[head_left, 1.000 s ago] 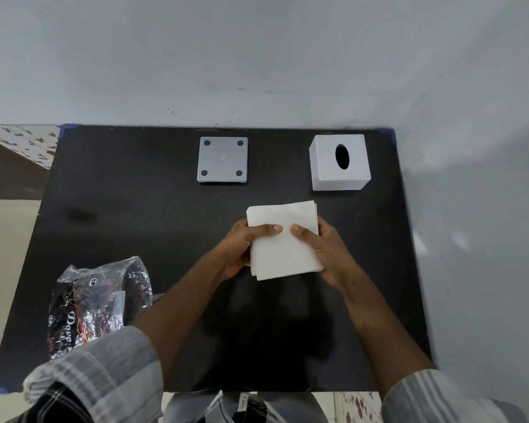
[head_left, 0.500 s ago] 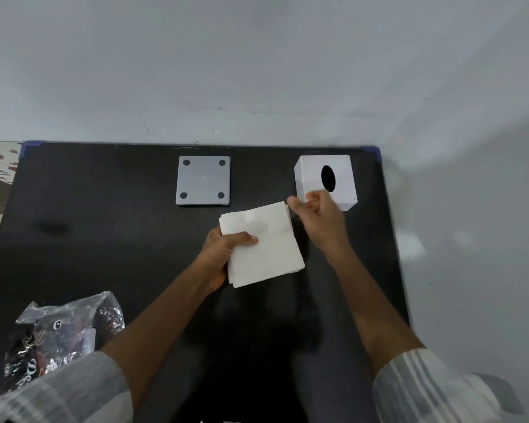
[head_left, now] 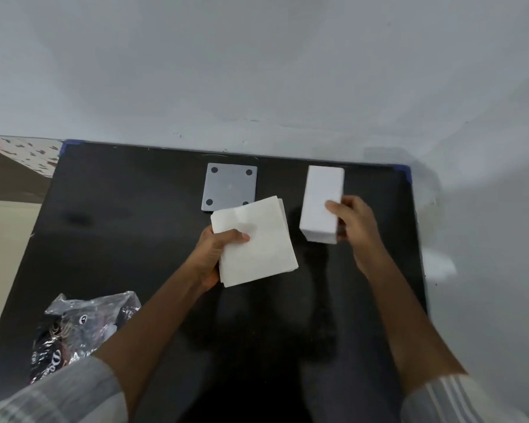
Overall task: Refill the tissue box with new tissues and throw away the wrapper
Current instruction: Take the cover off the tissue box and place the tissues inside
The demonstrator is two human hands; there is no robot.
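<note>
My left hand [head_left: 217, 254] grips a stack of white tissues [head_left: 257, 239] by its near left corner, holding it above the middle of the black table [head_left: 135, 239]. To the right, my right hand [head_left: 353, 221] holds the white tissue box [head_left: 319, 199], which is tipped so a plain side faces me and its oval slot is out of sight. The box's grey base plate [head_left: 228, 186], with a dark dot at each corner, lies flat at the back centre, partly behind the tissues. The crumpled black and clear wrapper [head_left: 74, 328] lies at the near left.
A pale wall runs along the table's far edge and right side. Blue tape marks the far corners of the table [head_left: 405, 172]. Patterned floor [head_left: 28, 154] shows beyond the left edge. My sleeves fill the lower corners of the view.
My right hand left the tissue stack, reached to the tissue box, gripped it and tipped it so the slot turned away. My left hand now holds the stack alone.
</note>
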